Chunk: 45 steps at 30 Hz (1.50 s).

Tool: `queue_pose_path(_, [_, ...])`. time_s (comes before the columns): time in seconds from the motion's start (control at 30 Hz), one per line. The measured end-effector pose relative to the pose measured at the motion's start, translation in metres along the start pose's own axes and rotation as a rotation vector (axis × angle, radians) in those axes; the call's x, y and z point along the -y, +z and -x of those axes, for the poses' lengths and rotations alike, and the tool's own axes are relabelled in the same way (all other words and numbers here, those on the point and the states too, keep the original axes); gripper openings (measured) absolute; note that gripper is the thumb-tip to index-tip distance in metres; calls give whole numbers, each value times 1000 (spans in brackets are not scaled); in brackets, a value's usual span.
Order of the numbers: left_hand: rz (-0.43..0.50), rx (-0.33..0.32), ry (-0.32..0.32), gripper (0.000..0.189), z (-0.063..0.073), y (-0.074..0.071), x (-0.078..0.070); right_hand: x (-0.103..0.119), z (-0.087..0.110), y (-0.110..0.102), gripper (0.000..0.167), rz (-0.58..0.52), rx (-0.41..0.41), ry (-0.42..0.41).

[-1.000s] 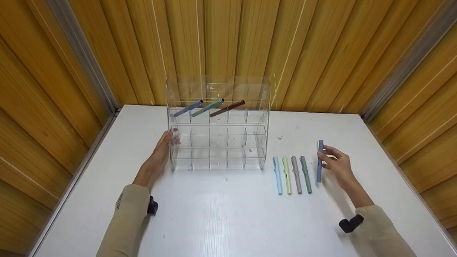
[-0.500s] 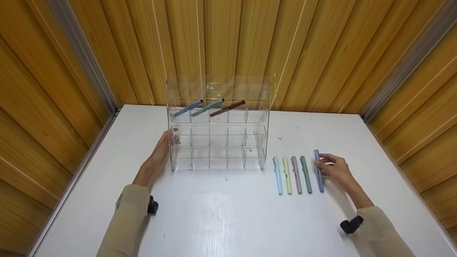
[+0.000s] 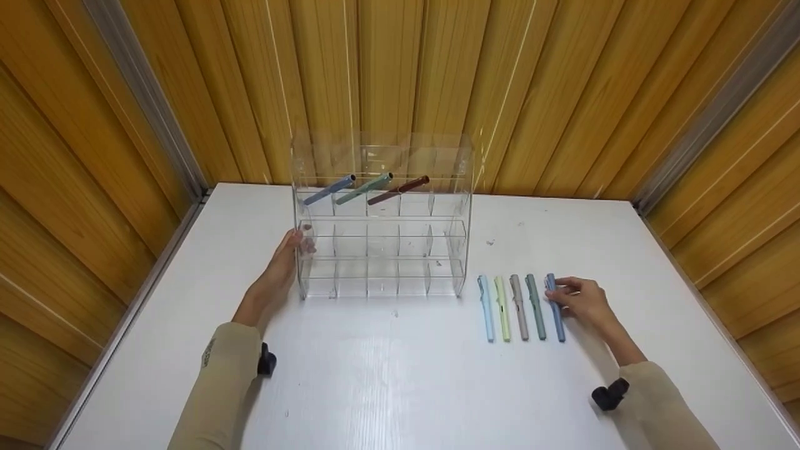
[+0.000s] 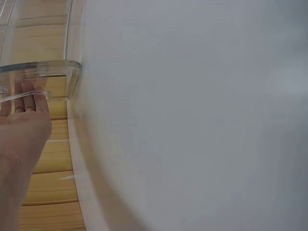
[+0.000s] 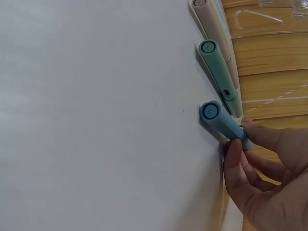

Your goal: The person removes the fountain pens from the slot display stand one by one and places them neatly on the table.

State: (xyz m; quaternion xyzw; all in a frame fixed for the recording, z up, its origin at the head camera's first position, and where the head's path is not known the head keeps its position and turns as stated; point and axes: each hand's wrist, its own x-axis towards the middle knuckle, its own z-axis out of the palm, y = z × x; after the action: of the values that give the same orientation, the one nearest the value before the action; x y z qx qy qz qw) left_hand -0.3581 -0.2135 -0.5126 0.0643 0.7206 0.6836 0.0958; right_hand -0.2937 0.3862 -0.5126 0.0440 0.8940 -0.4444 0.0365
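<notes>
Open table in front and far right; rack and pen row block the middle.

White table [image 3: 400, 375] is bare across the whole near side, wide room between the two arms. Clear rack [image 3: 381, 219] stands at the back centre, left hand [image 3: 281, 269] flat against its left wall, so that side is taken. Narrow free strip between the rack's right edge and the light blue pen [image 3: 485, 307]. Five pens lie close side by side; right hand [image 3: 581, 300] pinches the blue pen [image 3: 554, 306] at the row's right end. Right of that hand the table is free to the edge. Wood wall [image 3: 562, 94] closes off the back.
</notes>
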Motion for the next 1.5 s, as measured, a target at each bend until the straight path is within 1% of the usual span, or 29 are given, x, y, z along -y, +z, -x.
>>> queue_pose_path(0.23, [6,9,-7,80,2,2,2,1,2,3,57,62,-1,-9])
queue_pose_path(0.37, [0,12,-13,82,2,2,0,1,1,4,56,69,-12,-36])
queue_pose_path(0.5, [8,7,-3,80,2,0,-2,0,1,7,54,61,-12,-50])
queue_pose_path(0.63, [7,30,14,75,1,-3,-6,-1,2,8,54,60,-13,-46])
queue_pose_path(0.77, [-27,43,5,73,-1,-8,-10,-1,3,7,55,65,-15,-43])
queue_pose_path(0.9, [-39,49,-3,73,0,-13,-13,1,2,6,55,60,-11,-38])
queue_pose_path(1.0, [-21,60,4,70,0,-15,-15,2,1,6,55,54,-6,-30])
queue_pose_path(1.07, [-4,59,13,73,-1,-16,-16,3,1,7,55,53,-2,-23])
queue_pose_path(1.17, [34,44,37,80,-3,-13,-22,3,1,7,55,59,-5,-20])
queue_pose_path(1.27, [48,19,52,86,-5,-7,-30,4,1,6,55,61,-5,-23])
queue_pose_path(1.37, [16,-11,57,84,-7,-3,-35,4,1,4,55,56,-4,-24])
queue_pose_path(1.5, [-15,-51,53,80,-3,2,-37,5,3,0,56,53,-1,-6])
